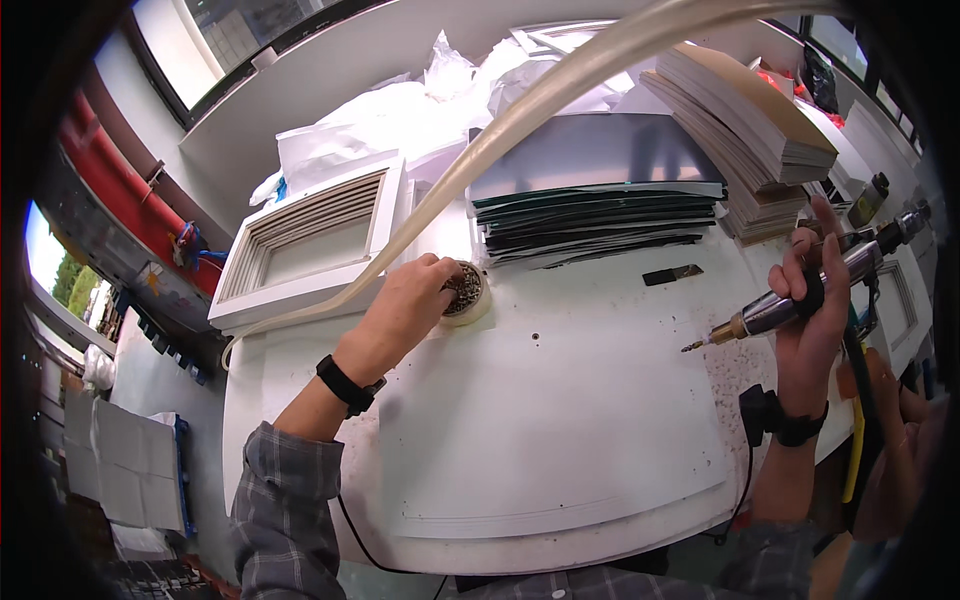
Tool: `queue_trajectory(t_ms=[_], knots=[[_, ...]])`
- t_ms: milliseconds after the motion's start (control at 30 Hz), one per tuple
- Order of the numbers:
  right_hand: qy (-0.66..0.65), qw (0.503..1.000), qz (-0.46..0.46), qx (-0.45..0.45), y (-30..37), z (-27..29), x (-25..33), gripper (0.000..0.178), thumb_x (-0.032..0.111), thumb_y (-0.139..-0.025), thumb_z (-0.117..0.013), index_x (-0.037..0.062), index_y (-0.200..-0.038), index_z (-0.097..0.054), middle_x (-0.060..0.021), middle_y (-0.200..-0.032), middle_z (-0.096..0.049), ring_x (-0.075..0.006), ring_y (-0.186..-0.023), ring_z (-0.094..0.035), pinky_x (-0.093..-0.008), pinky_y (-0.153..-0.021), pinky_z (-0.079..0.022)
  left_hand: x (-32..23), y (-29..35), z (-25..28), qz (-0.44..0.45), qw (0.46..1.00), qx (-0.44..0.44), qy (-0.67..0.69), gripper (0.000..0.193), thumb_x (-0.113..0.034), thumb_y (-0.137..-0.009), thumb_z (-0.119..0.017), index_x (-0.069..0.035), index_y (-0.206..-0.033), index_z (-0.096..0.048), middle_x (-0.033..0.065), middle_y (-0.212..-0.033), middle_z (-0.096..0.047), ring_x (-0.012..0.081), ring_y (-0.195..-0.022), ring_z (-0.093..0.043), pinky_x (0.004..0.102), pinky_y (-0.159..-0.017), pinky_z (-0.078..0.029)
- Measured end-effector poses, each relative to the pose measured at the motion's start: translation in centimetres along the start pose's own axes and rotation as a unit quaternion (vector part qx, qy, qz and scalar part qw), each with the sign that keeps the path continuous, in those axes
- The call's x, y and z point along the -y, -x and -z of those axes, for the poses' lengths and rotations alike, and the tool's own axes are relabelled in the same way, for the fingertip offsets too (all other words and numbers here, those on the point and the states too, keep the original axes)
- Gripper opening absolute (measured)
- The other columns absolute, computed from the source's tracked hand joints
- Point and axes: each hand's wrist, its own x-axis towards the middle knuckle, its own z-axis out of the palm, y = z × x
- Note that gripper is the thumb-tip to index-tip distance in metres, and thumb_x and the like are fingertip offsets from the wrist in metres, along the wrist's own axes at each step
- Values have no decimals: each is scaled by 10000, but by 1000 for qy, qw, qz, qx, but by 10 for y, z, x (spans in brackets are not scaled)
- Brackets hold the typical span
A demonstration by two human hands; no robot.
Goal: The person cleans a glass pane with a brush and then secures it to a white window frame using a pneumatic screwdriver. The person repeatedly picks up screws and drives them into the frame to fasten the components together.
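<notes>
My left hand (398, 305) reaches to a small round tub (468, 318) filled with small screws (462, 288). Its fingers are bent together at the tub's near left rim, and what they pinch, if anything, is hidden. A silver power screwdriver (770, 312) lies across my right hand (815, 320), the fingers curled round its barrel and one finger pointing up. The brass-coloured nose and thin bit (692, 347) point left, above the white table (590, 400). A single screw or small hole (535, 337) shows on the white surface near the tub.
Stacked white frames (300, 250) stand at the left, dark-edged sheets (600, 215) at the back, and brown-edged boards (745, 130) behind right. A pale hose (480, 160) arches across. A dark blade-like piece (672, 275) lies on the table. Another person's arm (890, 430) shows at right.
</notes>
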Motion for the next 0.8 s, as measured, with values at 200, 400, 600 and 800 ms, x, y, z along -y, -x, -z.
queue_trajectory(t_ms=[200, 400, 600, 800], knots=[[-13, 1000, 23, -10, 2, 8, -4, 470, 256, -1031, -605, 26, -1430, -510, -3, -973, -619, -31, -664, -463, -237, -674, -423, 3, -6, -6, -25, 998, -58, -4, 120, -17, -890, -675, 25, -997, -710, 198, -945, -705, 378, -870, -693, 422, -812, -557], [-12, 999, 20, -25, 7, 7, -2, 432, 253, -1034, -589, 24, -1396, -537, -3, -936, -598, -30, -663, -464, -253, -669, -433, 2, -2, -3, 66, 995, -53, 51, 146, -42, -894, -680, 25, -1006, -746, 207, -921, -742, 337, -840, -728, 382, -800, -570], [-31, 999, 12, -12, 9, 12, 1, 416, 235, -1030, -596, 25, -1385, -546, -10, -920, -592, -29, -660, -471, -257, -671, -439, -21, 3, 17, 111, 991, -21, 74, 167, -86, -905, -694, 28, -1013, -751, 160, -885, -755, 235, -797, -733, 333, -757, -574], [-30, 999, 9, 3, 10, 10, 7, 441, 250, -1012, -636, 12, -1372, -547, -39, -920, -628, -34, -661, -503, -260, -666, -454, -104, 46, 10, 129, 963, 76, 223, 161, -91, -936, -697, 22, -1039, -749, 96, -860, -742, 148, -763, -699, 281, -725, -560]])
